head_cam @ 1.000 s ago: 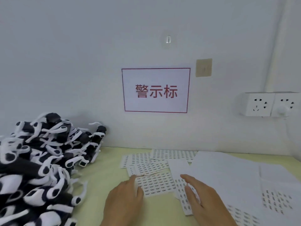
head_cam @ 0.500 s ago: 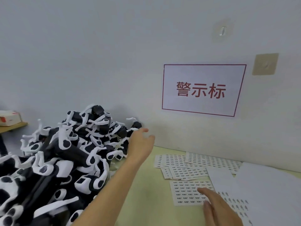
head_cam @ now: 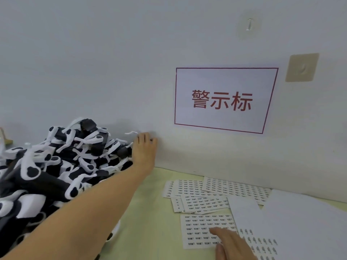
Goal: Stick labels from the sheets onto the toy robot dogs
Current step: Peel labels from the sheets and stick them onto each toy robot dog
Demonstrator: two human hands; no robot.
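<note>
Reaching far forward and to the left, my left hand lies at the right edge of a heap of black-and-white toy robot dogs, close to the wall. Its fingers curl down over the far end of the heap, near a thin white strip that sticks out; whether they actually grip a toy I cannot tell, since the fingertips are hidden. My bare forearm runs across the front of the heap, from the bottom left corner.

My right hand sits low at the bottom edge, forefinger stretched out and pressing on the nearest label sheet, a white sheet printed with rows of small dark labels. It holds nothing.

More label sheets lie overlapping just behind that one, fanned toward the wall. To the right, plain white paper sheets cover part of them. All of this rests on a pale yellow-green table.

On the wall hangs a white sign with a red border and three red Chinese characters, a beige square patch beside it, and a small clear hook above.
</note>
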